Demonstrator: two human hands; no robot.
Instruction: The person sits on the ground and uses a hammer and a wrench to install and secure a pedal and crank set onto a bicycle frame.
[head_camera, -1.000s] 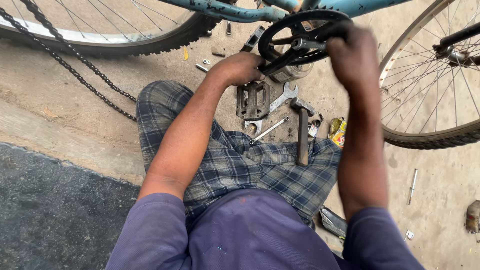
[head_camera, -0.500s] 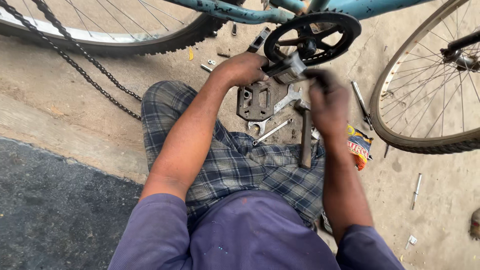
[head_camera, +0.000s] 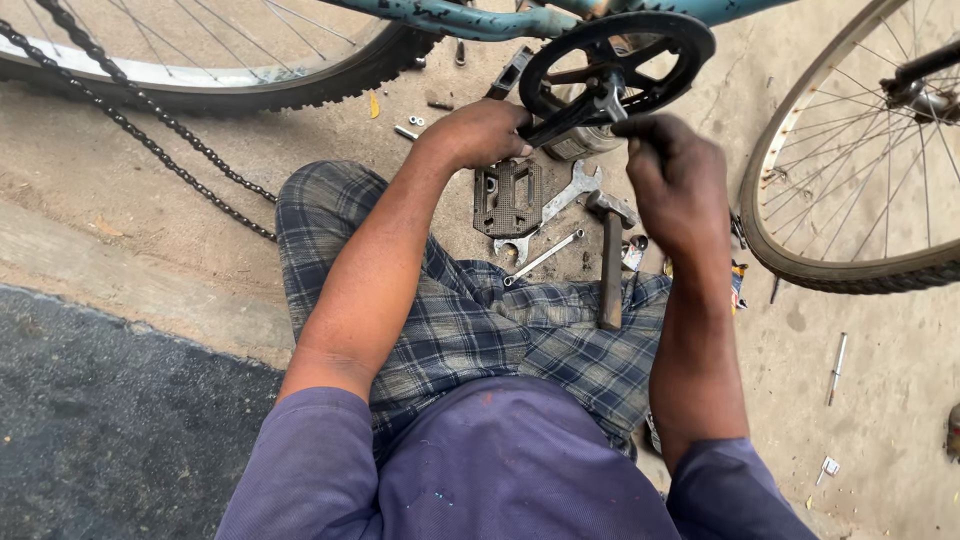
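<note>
Right hand (head_camera: 672, 172) is back up from the tools on the ground, fingers now curled tight around the black metal crank arm (head_camera: 570, 115) just below the black round chainring (head_camera: 615, 62). Left hand (head_camera: 480, 132) hasn't budged, still closed on the arm's lower end. So both hands are on the crank again, with the wooden-handled hammer (head_camera: 610, 255) and 2 silver wrenches (head_camera: 552, 215) lying nearer on the concrete.
</note>
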